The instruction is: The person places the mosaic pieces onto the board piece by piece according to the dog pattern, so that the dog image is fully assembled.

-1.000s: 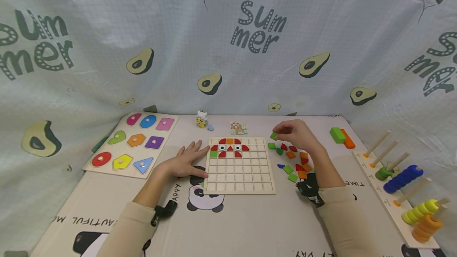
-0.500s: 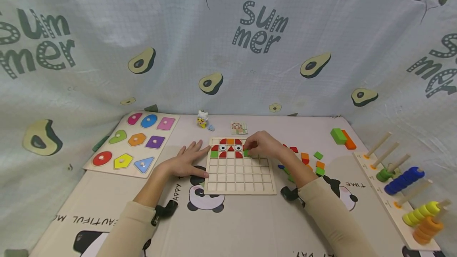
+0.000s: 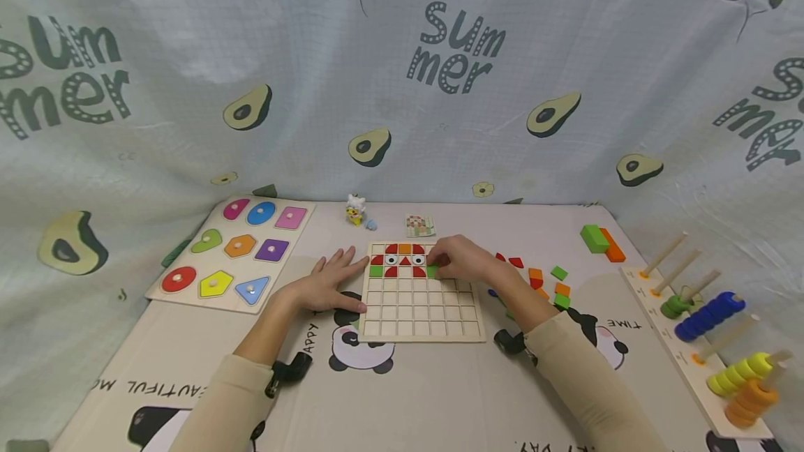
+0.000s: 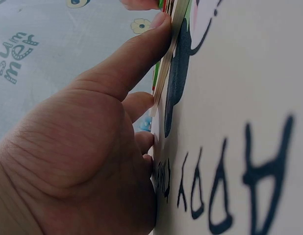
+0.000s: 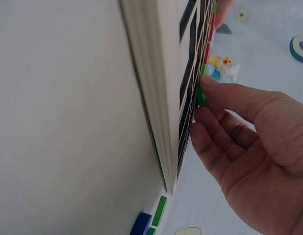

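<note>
A wooden grid board (image 3: 396,309) lies on the table, red, orange, green and white-eyed tiles filling part of its upper left. My left hand (image 3: 331,283) rests flat with fingers spread, thumb and index finger touching the board's left edge. Over the upper part of the grid, my right hand (image 3: 463,257) pinches a small green tile (image 5: 201,97) against the board. A green square tile (image 3: 431,271) shows by its fingertips, right of the red pieces. Another green square (image 3: 375,271) sits at the row's left end. My right fingers hide some cells.
Loose tiles (image 3: 535,275) lie right of the board, partly behind my right forearm. A pattern card (image 3: 419,225) and a toy figurine (image 3: 354,209) stand behind it. A shape puzzle (image 3: 232,254) lies left; a ring-counting board (image 3: 694,347) and two blocks (image 3: 593,238) lie right.
My right hand has carried a green tile leftward from the loose pieces to the board, where it has stayed nearly still over the last half second. My left hand has not moved.
</note>
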Demonstrator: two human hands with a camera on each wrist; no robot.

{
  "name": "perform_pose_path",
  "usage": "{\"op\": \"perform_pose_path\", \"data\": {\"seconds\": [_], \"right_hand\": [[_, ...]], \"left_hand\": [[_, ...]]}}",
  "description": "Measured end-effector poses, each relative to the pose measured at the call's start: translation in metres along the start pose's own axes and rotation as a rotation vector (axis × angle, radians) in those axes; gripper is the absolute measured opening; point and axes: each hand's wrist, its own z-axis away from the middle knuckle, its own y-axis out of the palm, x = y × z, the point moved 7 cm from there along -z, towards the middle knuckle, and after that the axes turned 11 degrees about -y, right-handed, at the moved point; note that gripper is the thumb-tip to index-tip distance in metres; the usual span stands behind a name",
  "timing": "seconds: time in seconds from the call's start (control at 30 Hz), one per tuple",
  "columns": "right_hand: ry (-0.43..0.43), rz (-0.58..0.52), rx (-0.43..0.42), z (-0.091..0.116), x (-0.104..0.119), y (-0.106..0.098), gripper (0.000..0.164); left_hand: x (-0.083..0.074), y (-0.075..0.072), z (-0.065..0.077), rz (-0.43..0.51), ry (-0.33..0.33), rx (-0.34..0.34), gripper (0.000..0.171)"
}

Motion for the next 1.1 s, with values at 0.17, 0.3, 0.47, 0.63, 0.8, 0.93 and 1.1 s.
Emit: {"op": "perform_pose_path", "data": {"seconds": [0.17, 0.3, 0.47, 0.63, 0.8, 0.93, 1.1], "right_hand": [[0.029, 0.048, 0.023, -0.001, 0.000, 0.004, 0.020], [0.025, 0.106, 0.047, -0.002, 0.001, 0.006, 0.020], [-0.020, 0.108, 0.040, 0.009, 0.007, -0.005, 0.026], [0.029, -0.005, -0.101, 0.043, -0.004, -0.044, 0.033], [0.159, -0.017, -0.214, 0.086, -0.033, -0.078, 0.033], [0.309, -0.007, -0.209, 0.115, -0.063, -0.085, 0.031], [0.415, -0.065, -0.128, 0.132, -0.095, -0.071, 0.028]], "left_hand": [[0.001, 0.000, 0.000, 0.000, -0.002, 0.001, 0.098], [0.002, 0.000, -0.001, 0.003, -0.004, -0.001, 0.098], [0.002, 0.002, -0.001, 0.004, -0.010, 0.007, 0.099], [0.001, 0.000, 0.000, 0.006, -0.004, 0.007, 0.098], [0.001, -0.001, 0.000, 0.000, -0.008, 0.005, 0.099], [0.000, -0.001, 0.000, -0.003, -0.008, 0.008, 0.099], [-0.001, 0.000, 0.000, 0.002, -0.004, 0.010, 0.099]]}}
